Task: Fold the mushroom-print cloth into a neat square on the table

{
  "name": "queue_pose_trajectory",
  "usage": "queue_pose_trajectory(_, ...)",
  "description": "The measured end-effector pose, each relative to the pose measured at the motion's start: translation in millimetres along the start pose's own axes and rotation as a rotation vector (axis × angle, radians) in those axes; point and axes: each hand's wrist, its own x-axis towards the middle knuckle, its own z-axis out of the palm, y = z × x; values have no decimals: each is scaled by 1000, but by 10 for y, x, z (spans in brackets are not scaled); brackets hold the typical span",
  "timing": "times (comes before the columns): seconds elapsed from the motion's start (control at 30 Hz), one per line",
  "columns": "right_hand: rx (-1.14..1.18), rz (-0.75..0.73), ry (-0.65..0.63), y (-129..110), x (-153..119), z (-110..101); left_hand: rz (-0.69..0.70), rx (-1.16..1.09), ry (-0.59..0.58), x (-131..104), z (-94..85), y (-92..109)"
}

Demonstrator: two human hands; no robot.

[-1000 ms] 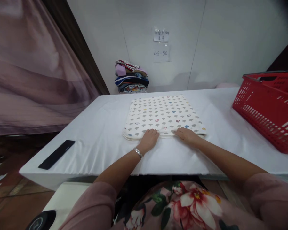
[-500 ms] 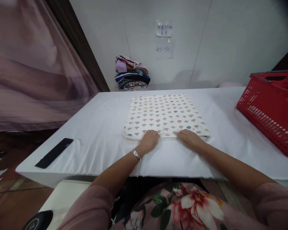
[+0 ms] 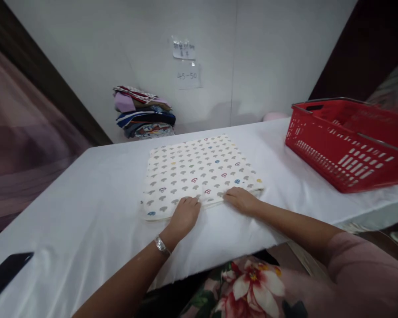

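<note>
A folded white cloth (image 3: 199, 168) with grey and coloured mushroom prints lies flat on the white-covered table (image 3: 96, 198). My left hand (image 3: 185, 214), a silver bracelet at its wrist, has its fingers curled at the middle of the cloth's near edge. To the right, my right hand (image 3: 241, 199) grips the same edge with its fingers together. A short stretch of cloth edge shows between the two hands. The thumbs are mostly hidden.
A red plastic basket (image 3: 345, 145) stands on the right side of the table. Folded fabrics (image 3: 146, 112) are stacked at the back left, by the wall. A dark flat object (image 3: 8, 274) lies at the near left. Two paper notes (image 3: 187, 75) hang on the wall.
The camera view has turned to the right, so more of the red basket shows. Both hands remain at the near edge of the cloth, which lies as before.
</note>
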Motion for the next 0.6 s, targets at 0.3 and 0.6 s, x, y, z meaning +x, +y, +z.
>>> queue_pose_trajectory(0.3, -80, 2, 36, 33, -26, 85, 2, 83, -45, 128, -55, 78)
queue_pose_trajectory(0.6, 9, -56, 166, 106, -191, 80, -29, 74, -17, 54, -87, 57)
